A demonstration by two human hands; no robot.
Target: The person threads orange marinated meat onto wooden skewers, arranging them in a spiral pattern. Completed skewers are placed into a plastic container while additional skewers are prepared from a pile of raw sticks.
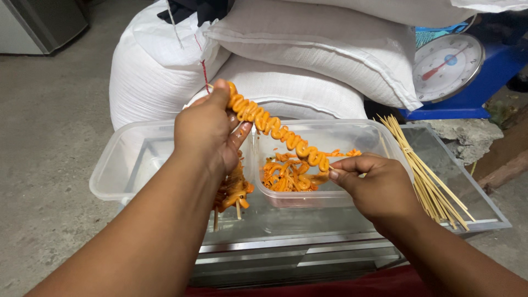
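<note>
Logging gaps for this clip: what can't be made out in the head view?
- Skewer stick inside the orange spiral food: covered by the food and both hands.
- Finished skewers under the left hand: count hidden by the palm.
- Right hand fingertips: curled under, grip unclear.
- Scale dial: markings too small.
- Left container: inside partly blocked by the left arm.
- Bamboo sticks: number uncountable.

Food stall storeroom, stacked sacks (308, 66), dial scale (446, 66)

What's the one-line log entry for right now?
left hand: grips skewer tip and finished skewers | right hand: pinches other end | skewer: orange spirals, above tub | sticks: right, on glass
</note>
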